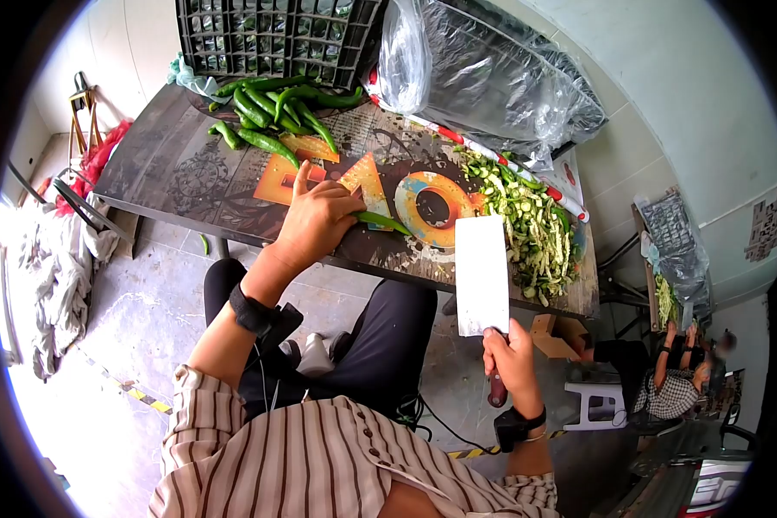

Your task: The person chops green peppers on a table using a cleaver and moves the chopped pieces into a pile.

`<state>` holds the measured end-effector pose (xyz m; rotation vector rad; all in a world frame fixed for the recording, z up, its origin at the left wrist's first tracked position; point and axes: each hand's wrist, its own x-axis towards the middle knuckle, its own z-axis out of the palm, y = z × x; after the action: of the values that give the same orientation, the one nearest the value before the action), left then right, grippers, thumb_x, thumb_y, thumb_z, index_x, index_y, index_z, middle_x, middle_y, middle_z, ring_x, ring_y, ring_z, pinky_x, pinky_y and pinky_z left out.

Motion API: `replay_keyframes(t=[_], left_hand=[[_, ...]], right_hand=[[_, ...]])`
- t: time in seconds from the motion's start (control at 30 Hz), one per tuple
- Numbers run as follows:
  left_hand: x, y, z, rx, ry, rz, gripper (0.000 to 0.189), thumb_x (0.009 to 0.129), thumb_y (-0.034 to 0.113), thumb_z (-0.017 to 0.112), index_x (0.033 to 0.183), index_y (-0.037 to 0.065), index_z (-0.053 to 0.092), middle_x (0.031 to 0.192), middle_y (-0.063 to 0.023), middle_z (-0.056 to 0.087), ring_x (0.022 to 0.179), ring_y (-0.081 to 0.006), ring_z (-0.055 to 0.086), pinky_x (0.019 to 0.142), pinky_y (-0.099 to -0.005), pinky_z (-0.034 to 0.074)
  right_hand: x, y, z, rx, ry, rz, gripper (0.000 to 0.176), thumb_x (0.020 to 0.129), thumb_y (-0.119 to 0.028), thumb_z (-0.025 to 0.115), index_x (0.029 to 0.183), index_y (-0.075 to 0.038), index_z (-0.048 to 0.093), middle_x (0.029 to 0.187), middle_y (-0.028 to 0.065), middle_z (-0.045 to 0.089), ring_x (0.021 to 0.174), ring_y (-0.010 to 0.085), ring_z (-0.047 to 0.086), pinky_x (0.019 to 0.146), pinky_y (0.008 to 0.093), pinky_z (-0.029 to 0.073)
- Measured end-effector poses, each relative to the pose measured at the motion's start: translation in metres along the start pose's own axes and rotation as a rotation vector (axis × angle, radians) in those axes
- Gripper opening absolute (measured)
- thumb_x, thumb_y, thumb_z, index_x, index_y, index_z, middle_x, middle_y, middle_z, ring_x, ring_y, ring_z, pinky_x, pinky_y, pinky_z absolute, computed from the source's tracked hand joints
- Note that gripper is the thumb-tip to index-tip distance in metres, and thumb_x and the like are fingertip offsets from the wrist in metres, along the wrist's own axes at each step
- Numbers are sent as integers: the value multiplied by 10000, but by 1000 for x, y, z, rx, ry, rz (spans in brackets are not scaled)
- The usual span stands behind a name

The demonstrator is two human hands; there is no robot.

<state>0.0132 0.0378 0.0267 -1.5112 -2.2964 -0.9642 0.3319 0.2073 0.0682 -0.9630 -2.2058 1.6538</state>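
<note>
My left hand is over the table's front part, closed on a green chili pepper whose thin end points right. Its index finger sticks out toward the back. In my right hand is the dark handle of a cleaver; the broad pale blade points away from me, over the table's front edge. Just right of the blade lies a heap of chopped peppers. Several whole green chili peppers are piled at the back left, beyond my left hand.
A black plastic crate stands behind the whole peppers. Beside it, clear plastic covers a dark container. The patterned table ends in front of my knees. At far right, another person sits near a white stool and cardboard box.
</note>
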Motion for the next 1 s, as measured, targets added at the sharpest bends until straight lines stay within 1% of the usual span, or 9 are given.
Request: replay_keyframes(t=[0.17, 0.37, 0.43, 0.5, 0.63, 0.77, 0.83, 0.93, 1.0], left_hand=[[-3, 2, 5, 3, 70, -9, 191, 728, 113, 718, 915, 149, 703, 850, 14, 635, 958, -172, 594, 1131, -562, 159], [-6, 1, 12, 16, 140, -31, 172, 720, 134, 718, 889, 164, 708, 822, 23, 624, 941, -166, 593, 1127, -576, 170], [-7, 1, 14, 7, 147, -38, 174, 717, 138, 721, 889, 164, 711, 822, 24, 623, 943, -166, 593, 1127, -577, 170], [-7, 0, 15, -1, 157, -25, 178, 716, 145, 724, 892, 164, 712, 818, 24, 619, 949, -169, 591, 1127, -578, 167], [-10, 1, 15, -5, 161, -20, 163, 730, 154, 712, 893, 159, 713, 826, 21, 612, 969, -173, 584, 1129, -577, 153], [-8, 8, 12, 25, 143, -11, 163, 729, 148, 705, 892, 147, 711, 835, 24, 610, 984, -172, 576, 1136, -579, 134], [-6, 17, 13, -10, 354, 16, 163, 719, 149, 708, 882, 144, 711, 837, 28, 604, 967, -169, 567, 1105, -551, 202], [-4, 21, 13, -16, 294, 15, 130, 710, 153, 703, 841, 158, 710, 825, 38, 590, 924, -161, 556, 1030, -508, 284], [-3, 22, 16, 38, 291, 21, 104, 708, 153, 697, 810, 165, 704, 811, 42, 580, 904, -159, 552, 997, -491, 301]], right_hand=[[4, -29, 8, 70, -103, -82, 112, 958, -108, 505, 922, -2, 492, 644, 0, 484, 480, 62, 480, 430, 234, 415], [29, -44, 31, 208, -319, 69, 110, 973, -118, 474, 924, -20, 469, 688, 12, 487, 500, 76, 496, 435, 245, 441], [36, -41, 39, 212, -338, 73, 120, 974, -130, 477, 906, -32, 459, 692, 14, 489, 494, 78, 494, 428, 248, 443], [43, -34, 45, 307, -382, 137, 123, 980, -164, 496, 991, -46, 459, 716, 24, 492, 499, 93, 494, 427, 269, 454], [49, -17, 50, 391, -385, 235, 119, 981, -154, 493, 935, -63, 432, 713, 24, 492, 504, 89, 473, 418, 272, 444], [49, -18, 54, 380, -389, 247, 80, 980, -159, 494, 965, -96, 446, 708, 1, 482, 505, 73, 458, 418, 259, 433], [49, -17, 54, 385, -389, 250, 72, 980, -158, 493, 969, -103, 448, 706, -4, 478, 503, 69, 455, 419, 255, 431], [51, -15, 55, 402, -389, 269, 66, 979, -159, 492, 973, -109, 450, 702, -9, 473, 499, 66, 451, 420, 252, 429], [50, -13, 56, 415, -380, 278, 67, 979, -160, 492, 973, -108, 450, 699, -9, 472, 497, 66, 451, 420, 252, 429]])
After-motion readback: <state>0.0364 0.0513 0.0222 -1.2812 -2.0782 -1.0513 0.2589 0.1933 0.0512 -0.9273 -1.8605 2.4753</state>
